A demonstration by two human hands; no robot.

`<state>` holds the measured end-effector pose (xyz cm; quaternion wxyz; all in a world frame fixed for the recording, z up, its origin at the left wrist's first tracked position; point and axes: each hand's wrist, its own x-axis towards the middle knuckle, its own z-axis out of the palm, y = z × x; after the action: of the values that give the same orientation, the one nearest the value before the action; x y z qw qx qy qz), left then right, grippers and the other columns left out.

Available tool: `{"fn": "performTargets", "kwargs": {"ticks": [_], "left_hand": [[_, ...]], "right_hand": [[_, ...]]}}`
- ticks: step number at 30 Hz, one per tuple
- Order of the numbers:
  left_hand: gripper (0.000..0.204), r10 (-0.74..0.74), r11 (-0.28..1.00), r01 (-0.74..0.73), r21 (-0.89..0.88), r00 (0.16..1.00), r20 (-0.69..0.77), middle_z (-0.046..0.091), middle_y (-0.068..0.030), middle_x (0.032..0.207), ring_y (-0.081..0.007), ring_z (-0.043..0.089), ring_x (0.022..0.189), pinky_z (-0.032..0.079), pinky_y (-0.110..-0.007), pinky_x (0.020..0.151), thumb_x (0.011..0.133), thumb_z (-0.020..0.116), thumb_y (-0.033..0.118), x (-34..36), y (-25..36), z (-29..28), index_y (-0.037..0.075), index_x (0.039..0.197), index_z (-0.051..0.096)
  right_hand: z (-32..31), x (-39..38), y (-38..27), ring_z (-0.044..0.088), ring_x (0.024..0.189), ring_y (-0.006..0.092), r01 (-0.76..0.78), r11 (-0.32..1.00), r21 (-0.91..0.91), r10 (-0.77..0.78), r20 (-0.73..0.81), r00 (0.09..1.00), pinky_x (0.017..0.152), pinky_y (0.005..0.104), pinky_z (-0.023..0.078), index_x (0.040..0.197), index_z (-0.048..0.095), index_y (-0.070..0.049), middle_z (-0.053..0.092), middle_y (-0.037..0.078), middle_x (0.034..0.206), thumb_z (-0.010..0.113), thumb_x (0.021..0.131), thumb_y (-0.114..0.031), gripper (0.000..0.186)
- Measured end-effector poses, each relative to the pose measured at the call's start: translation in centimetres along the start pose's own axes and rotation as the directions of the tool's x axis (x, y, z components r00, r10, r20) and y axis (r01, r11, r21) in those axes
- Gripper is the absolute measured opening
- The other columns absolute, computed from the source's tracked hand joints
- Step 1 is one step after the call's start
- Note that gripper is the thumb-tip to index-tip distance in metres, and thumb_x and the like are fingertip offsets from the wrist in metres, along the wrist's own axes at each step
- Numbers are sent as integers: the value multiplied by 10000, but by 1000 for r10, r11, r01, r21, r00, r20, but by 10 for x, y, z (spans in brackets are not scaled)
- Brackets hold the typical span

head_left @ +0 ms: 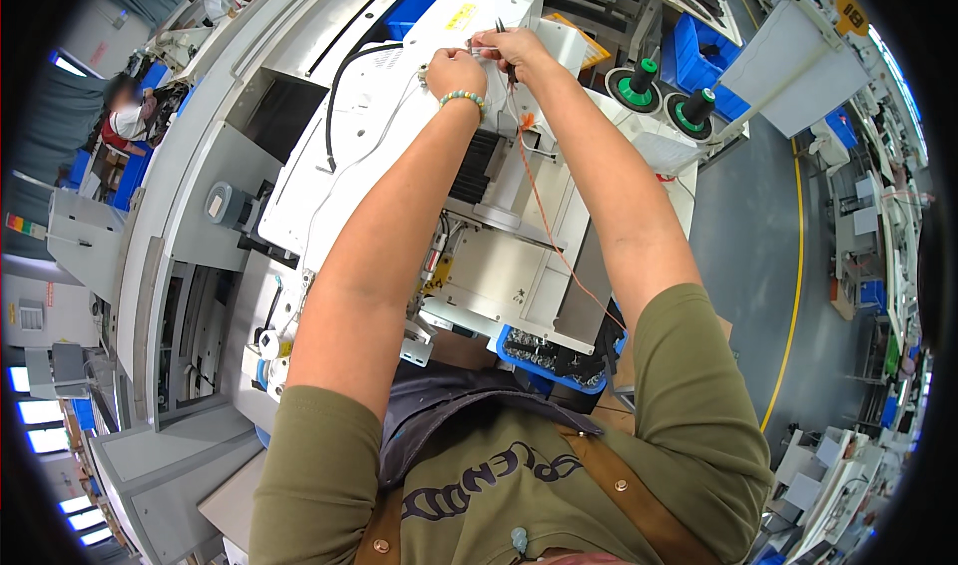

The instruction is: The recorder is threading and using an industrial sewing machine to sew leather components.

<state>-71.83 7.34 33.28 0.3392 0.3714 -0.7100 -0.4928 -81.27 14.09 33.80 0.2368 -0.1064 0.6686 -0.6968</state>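
At the top of a white machine point(309, 216), my left hand point(456, 74), with a beaded bracelet at the wrist, has its fingers curled round something small and thin that I cannot make out. Just right of it, my right hand point(514, 51) is closed on a slim dark hand tool point(511, 76), with its fingertips close to my left fingers. An orange wire point(539, 206) hangs from near the hands down across the metal plates. A white cord runs over the machine's left side, beside a black cable point(334, 106).
Two green-centred spools point(691, 113) stand at right. A blue tray of small parts point(554, 370) lies below the machine. Blue bins point(689, 61) sit at upper right. An aisle point(748, 285) with a yellow line runs along the right. A seated person point(130, 116) is at far left.
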Motion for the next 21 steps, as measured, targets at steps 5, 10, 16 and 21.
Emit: {"fn": "performTargets", "kwargs": {"ticks": [5, 10, 16, 21], "left_hand": [[230, -6, 1000, 5, 3, 999, 35, 741, -225, 906, -367, 717, 859, 544, -423, 828, 899, 612, 176, 7, -7, 7, -9, 915, 747], [230, -45, 999, 43, 19, 995, 93, 742, -171, 846, -282, 714, 785, 546, -390, 757, 905, 594, 167, 21, -12, 6, 31, 940, 776], [215, -42, 997, 38, 73, 997, 57, 748, -175, 877, -287, 726, 816, 554, -392, 770, 873, 706, 214, 8, -3, 3, 20, 955, 748], [221, 45, 995, -51, 85, 996, 74, 749, -180, 902, -291, 727, 863, 548, -393, 829, 841, 739, 227, 5, 1, 1, 23, 927, 734]], "right_hand": [[-1, 2, 0, 652, 713, 77, 18, 1000, 4, -17, -17, 1000, 470, 211, 345, 940, 742, -21, 758, 58, 915, 764, 864, -119, 126], [1, 2, -3, 645, 686, 66, 2, 1000, 14, -3, 41, 999, 456, 196, 336, 956, 738, -13, 749, 51, 887, 780, 860, -131, 158], [-4, -1, 2, 644, 679, 59, -3, 1000, 23, 2, 48, 999, 448, 189, 327, 962, 738, -15, 747, 49, 876, 769, 879, -132, 147], [-2, -5, 3, 634, 682, 62, -39, 996, 82, 33, 81, 996, 458, 185, 331, 957, 743, -24, 736, 39, 873, 741, 895, -131, 123]]}}
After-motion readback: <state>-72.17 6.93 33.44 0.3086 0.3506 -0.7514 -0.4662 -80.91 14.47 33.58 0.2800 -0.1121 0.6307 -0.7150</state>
